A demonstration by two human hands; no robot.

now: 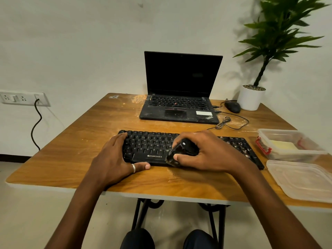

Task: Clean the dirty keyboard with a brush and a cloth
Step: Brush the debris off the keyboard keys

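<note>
Two hands on ZEBRONICS keyboard (154, 156): left hand (115, 159) grip apart, right hand (206, 153) grip clamped on brush (177, 153).

Both forearms are extended forward from the bottom of the view. The left hand (115, 159) is laid flat, fingers spread, thumb ringed. The right hand (206, 153) is curled, apparently clasped around a dark, blurred brush (177, 153).

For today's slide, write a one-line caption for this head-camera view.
Left hand steadies the black keyboard while the right hand sweeps a dark brush across its keys.
</note>
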